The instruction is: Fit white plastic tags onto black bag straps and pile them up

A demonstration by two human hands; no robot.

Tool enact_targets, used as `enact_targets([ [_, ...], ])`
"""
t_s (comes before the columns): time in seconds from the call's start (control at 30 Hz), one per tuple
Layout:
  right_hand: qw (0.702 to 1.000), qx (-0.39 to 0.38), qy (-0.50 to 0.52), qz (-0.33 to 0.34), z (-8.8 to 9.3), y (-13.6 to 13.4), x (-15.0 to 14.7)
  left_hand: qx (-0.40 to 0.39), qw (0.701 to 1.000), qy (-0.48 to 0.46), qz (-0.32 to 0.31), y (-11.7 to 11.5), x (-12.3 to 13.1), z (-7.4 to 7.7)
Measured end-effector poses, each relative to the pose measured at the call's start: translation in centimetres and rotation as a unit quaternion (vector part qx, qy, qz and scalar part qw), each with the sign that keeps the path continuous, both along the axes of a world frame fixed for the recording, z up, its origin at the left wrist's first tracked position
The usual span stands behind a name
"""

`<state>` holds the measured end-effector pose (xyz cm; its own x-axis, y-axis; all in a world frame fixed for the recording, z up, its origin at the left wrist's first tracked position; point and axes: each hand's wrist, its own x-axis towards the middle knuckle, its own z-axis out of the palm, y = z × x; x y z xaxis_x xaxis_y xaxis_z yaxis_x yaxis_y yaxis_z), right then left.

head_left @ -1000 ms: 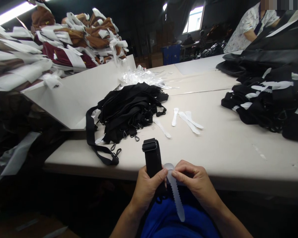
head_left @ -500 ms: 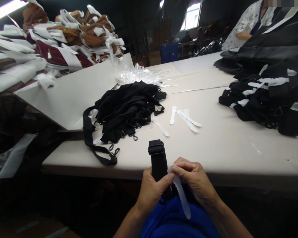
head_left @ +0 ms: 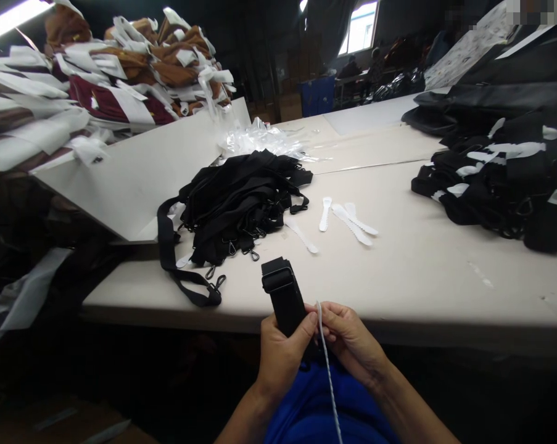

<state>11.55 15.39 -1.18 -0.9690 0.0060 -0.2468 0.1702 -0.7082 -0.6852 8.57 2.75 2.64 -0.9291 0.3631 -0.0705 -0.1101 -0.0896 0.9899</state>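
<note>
A folded black strap point(head_left: 285, 302) with a metal slider at its top stands in my left hand point(head_left: 282, 351), whose fingers are wrapped round it. Just to the right, my right hand point(head_left: 352, 342) pinches the upper part of a white serrated strip point(head_left: 328, 370), which hangs down edge-on in front of my blue clothing. The fingertips of both hands are close together at the strip's top. Several more white strips point(head_left: 352, 226) lie on the table beyond the hands. A heap of black straps point(head_left: 241, 203) with metal clips lies to their left.
Bundled black straps with white strips point(head_left: 491, 179) lie on the table point(head_left: 398, 271) at right, before black bags point(head_left: 482, 105). Clear plastic point(head_left: 264, 140) lies behind the strap heap. Wrapped brown and maroon goods point(head_left: 121, 74) are piled at left behind a white panel point(head_left: 144, 166). A person's patterned sleeve point(head_left: 467, 49) shows upper right.
The black strap has tilted and shifted slightly left with my left hand. The white strip has turned from flat-on to edge-on. The person's forearm at upper right is no longer visible.
</note>
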Motion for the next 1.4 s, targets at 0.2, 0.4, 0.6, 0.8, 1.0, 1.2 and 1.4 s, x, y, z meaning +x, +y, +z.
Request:
enact_targets([
  [0.2,0.992,0.107,0.032,-0.053,-0.2,-0.5,0.1,-0.025,1.000,-0.004,0.010,-0.1,0.2,-0.6],
  [0.4,0.950,0.287,0.078,-0.090,0.2,-0.5,0.5,-0.055,0.998,-0.013,0.026,-0.2,0.1,-1.1],
  [0.6,0.972,0.221,0.079,-0.020,0.8,0.2,0.6,0.041,0.997,-0.062,-0.007,-0.3,-0.3,-1.8],
  [0.8,0.974,0.218,0.053,-0.042,0.9,0.0,0.7,0.045,0.996,-0.070,0.021,-0.4,-0.5,-2.0],
  [1.0,0.961,0.265,0.074,-0.032,0.7,0.3,0.9,0.044,0.997,-0.067,-0.003,-0.4,-0.7,-1.6],
  [1.2,0.951,0.296,0.091,0.005,0.7,1.4,0.7,-0.032,0.999,-0.010,0.021,-1.4,-1.7,-1.6],
  [1.4,0.814,0.403,0.042,-0.417,3.9,10.7,-1.6,0.068,0.982,-0.020,0.176,-4.0,-4.1,-0.4],
])
